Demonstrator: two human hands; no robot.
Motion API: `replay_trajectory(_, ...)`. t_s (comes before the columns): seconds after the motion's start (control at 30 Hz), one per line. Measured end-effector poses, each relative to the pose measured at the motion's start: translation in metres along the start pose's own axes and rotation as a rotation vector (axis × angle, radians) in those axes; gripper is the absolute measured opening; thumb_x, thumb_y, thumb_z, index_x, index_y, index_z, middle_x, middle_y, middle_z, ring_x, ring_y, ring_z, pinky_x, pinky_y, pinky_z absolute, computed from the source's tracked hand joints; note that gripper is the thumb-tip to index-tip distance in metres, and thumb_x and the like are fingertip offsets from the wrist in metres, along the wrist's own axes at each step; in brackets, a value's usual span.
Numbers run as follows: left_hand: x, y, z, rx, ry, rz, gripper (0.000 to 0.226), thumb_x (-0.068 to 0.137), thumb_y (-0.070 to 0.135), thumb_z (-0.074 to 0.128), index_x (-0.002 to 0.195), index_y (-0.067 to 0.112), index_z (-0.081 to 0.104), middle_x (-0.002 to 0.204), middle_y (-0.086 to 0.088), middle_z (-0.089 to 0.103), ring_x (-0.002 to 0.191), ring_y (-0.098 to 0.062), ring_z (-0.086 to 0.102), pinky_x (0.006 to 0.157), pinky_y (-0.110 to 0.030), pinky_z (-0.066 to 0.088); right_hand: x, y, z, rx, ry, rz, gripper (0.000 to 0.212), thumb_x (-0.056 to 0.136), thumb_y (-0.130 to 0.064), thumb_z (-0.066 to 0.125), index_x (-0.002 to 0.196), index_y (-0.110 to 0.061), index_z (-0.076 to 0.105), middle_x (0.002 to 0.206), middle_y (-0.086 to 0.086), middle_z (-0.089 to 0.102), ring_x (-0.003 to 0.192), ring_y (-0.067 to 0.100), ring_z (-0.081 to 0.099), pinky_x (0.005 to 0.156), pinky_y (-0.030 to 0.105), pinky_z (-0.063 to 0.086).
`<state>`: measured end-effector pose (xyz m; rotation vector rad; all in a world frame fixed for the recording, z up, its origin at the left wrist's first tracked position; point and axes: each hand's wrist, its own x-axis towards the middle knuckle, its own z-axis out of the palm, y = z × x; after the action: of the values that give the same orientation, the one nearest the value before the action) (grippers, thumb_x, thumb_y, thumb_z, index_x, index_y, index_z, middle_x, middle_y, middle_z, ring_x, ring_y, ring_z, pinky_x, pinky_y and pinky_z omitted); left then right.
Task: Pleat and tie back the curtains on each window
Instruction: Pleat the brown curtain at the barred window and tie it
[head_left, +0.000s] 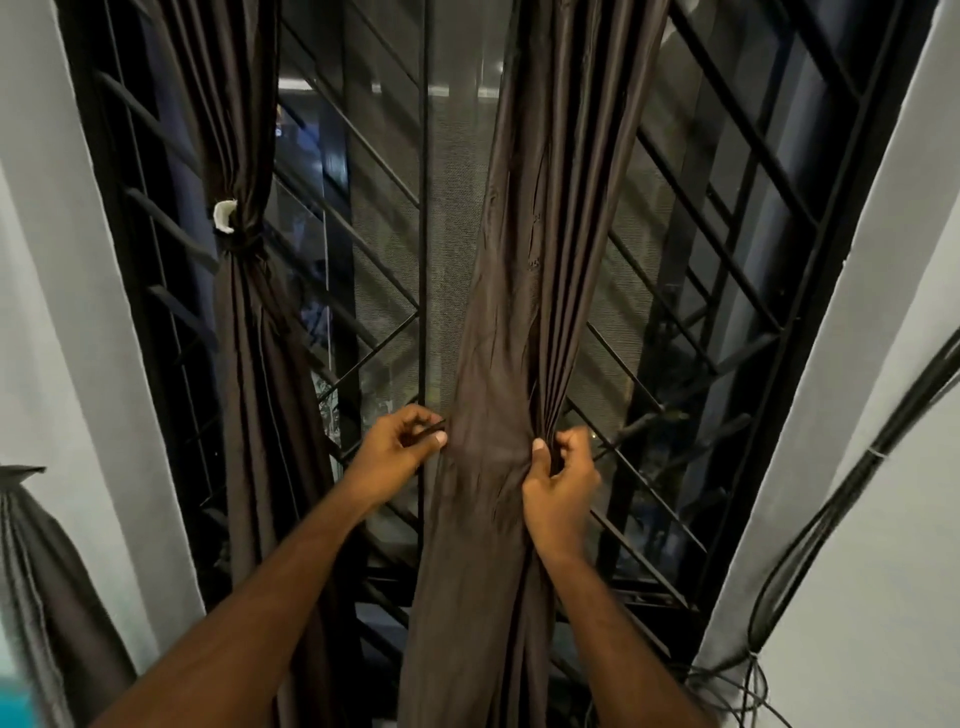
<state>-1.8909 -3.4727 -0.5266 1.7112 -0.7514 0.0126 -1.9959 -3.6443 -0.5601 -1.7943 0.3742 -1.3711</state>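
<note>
While both hands (488, 462) pinch its edges, the right curtain (524, 291) hangs bunched.

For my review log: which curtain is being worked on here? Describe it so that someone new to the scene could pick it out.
Start at the barred window between the pale walls. Two dark brown curtains hang in front of it; take the right curtain, near the centre. The left hand pinches its left edge and the right hand grips its gathered pleats, and it hangs loose, while the left curtain is already cinched by a tie.
</note>
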Motion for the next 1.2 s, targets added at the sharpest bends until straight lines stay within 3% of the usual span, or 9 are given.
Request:
replay_trajectory(0.17,0.002,0.002,-0.004,0.259,0.13,0.002,0.029,0.092,0.025,0.073,0.07,0.008,0.065,0.056,0.006,0.052,0.05,-0.001,0.048,0.057,-0.026,0.04,-0.005,-0.006,0.002,-0.057,0.06,-0.088,0.017,0.094,-0.004,0.063,0.089,-0.012,0.05,0.072,-0.009,0.051,0.064,0.004,0.052,0.055,0.026,0.043)
replay_trajectory(0.3,-0.015,0.028,0.032,0.045,-0.028,0.014,0.039,0.085,0.059,0.069,0.086,0.02,0.072,0.074,0.01,0.072,0.074,0.0,0.068,0.069,-0.021,0.054,-0.024,-0.019,0.02,-0.011,-0.029,-0.152,0.016,0.095,-0.007,0.061,0.088,-0.015,0.049,0.074,-0.001,0.057,0.066,0.019,0.057,0.056,0.034,0.042)
replay_trajectory(0.4,-0.016,0.035,0.049,-0.017,-0.047,-0.01,0.034,0.081,0.058,0.071,0.092,0.025,0.073,0.085,0.01,0.077,0.086,-0.004,0.073,0.079,-0.026,0.058,-0.031,-0.028,0.027,0.06,-0.106,-0.15,0.017,0.099,-0.007,0.058,0.087,-0.016,0.049,0.074,-0.003,0.057,0.067,0.016,0.057,0.058,0.031,0.045)
replay_trajectory(0.57,-0.007,0.024,0.032,-0.174,0.001,-0.125,0.031,0.099,0.042,0.057,0.102,0.017,0.075,0.097,-0.003,0.078,0.098,-0.02,0.073,0.086,-0.034,0.055,-0.017,-0.009,0.01,0.376,-0.471,0.005,0.01,0.088,-0.014,0.066,0.097,-0.012,0.071,0.098,-0.01,0.073,0.098,0.009,0.069,0.086,0.031,0.054)
replay_trajectory(0.63,-0.005,0.023,0.024,-0.249,-0.062,-0.137,0.033,0.101,0.035,0.054,0.106,0.009,0.073,0.101,-0.012,0.077,0.096,-0.025,0.073,0.082,-0.034,0.056,-0.01,0.002,0.001,0.355,-0.388,0.012,0.015,0.085,-0.016,0.067,0.1,-0.015,0.072,0.102,-0.006,0.073,0.102,0.012,0.068,0.09,0.039,0.055)
replay_trajectory(0.77,-0.007,0.03,0.015,-0.27,-0.265,-0.189,0.039,0.095,0.041,0.054,0.106,0.007,0.068,0.096,-0.014,0.076,0.087,-0.024,0.073,0.066,-0.033,0.057,0.019,0.019,-0.01,0.185,-0.383,-0.067,0.061,0.077,-0.022,0.079,0.128,-0.045,0.054,0.142,-0.005,0.05,0.136,0.002,0.043,0.113,0.02,0.037)
replay_trajectory(0.93,-0.006,0.032,0.011,-0.276,-0.361,-0.204,0.048,0.092,0.046,0.054,0.106,0.002,0.069,0.096,-0.011,0.075,0.087,-0.022,0.073,0.067,-0.034,0.058,0.037,0.022,-0.013,0.398,-0.983,0.178,0.034,0.083,-0.014,0.07,0.118,-0.011,0.068,0.117,0.01,0.072,0.111,0.019,0.067,0.102,0.041,0.052)
replay_trajectory(1.07,-0.004,0.034,0.006,-0.184,-0.392,-0.232,0.041,0.091,0.05,0.054,0.095,0.011,0.069,0.088,-0.002,0.075,0.08,-0.015,0.071,0.06,-0.028,0.053,0.046,0.021,-0.015,0.26,-0.965,0.15,0.016,0.088,-0.015,0.068,0.102,-0.01,0.075,0.094,-0.001,0.074,0.093,0.01,0.068,0.087,0.031,0.053)
replay_trajectory(1.2,0.001,0.048,0.004,-0.037,-0.358,-0.203,0.035,0.099,0.04,0.056,0.094,0.009,0.071,0.084,0.001,0.077,0.075,-0.009,0.073,0.068,-0.028,0.055,0.078,0.009,-0.027,-0.06,-0.907,0.052,0.015,0.095,-0.01,0.066,0.084,0.0,0.064,0.068,0.002,0.05,0.061,0.009,0.047,0.061,0.03,0.037)
